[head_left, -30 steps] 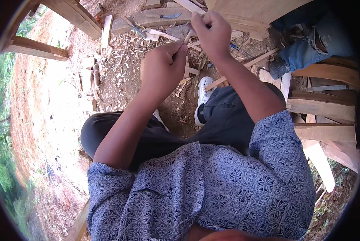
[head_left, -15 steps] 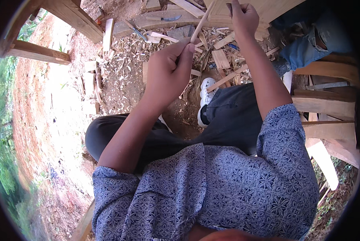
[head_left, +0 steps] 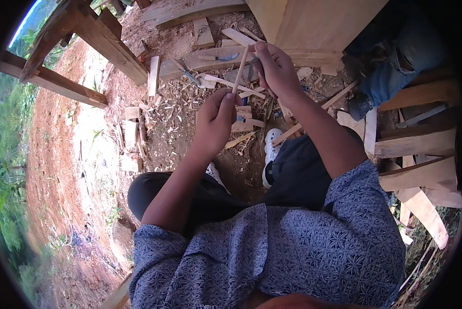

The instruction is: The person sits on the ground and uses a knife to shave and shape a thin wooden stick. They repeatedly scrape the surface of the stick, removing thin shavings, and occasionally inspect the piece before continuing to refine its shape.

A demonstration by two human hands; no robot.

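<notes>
My left hand (head_left: 214, 118) is closed round the lower end of a thin, pale wooden stick (head_left: 240, 70), thumb pressed along it. The stick stands tilted, its upper end at the fingertips of my right hand (head_left: 280, 69). A dark, flat, bent piece with a reddish side (head_left: 260, 73), perhaps sandpaper, hangs within the curled fingers of my right hand. Whether those fingertips pinch the stick or just touch it, I cannot tell.
Wood shavings and offcuts litter the dirt ground. A curved plank (head_left: 195, 64) lies ahead, with a knife (head_left: 218, 57) and another blue-bladed tool (head_left: 187, 72). Big wooden boards (head_left: 318, 23) stand beyond. Timber pieces (head_left: 416, 141) are stacked at right, near another person's jeans (head_left: 403, 77).
My right hand has come down and left to the stick's upper end. My left hand has lowered slightly with the stick. The view has shifted, showing more ground ahead.
</notes>
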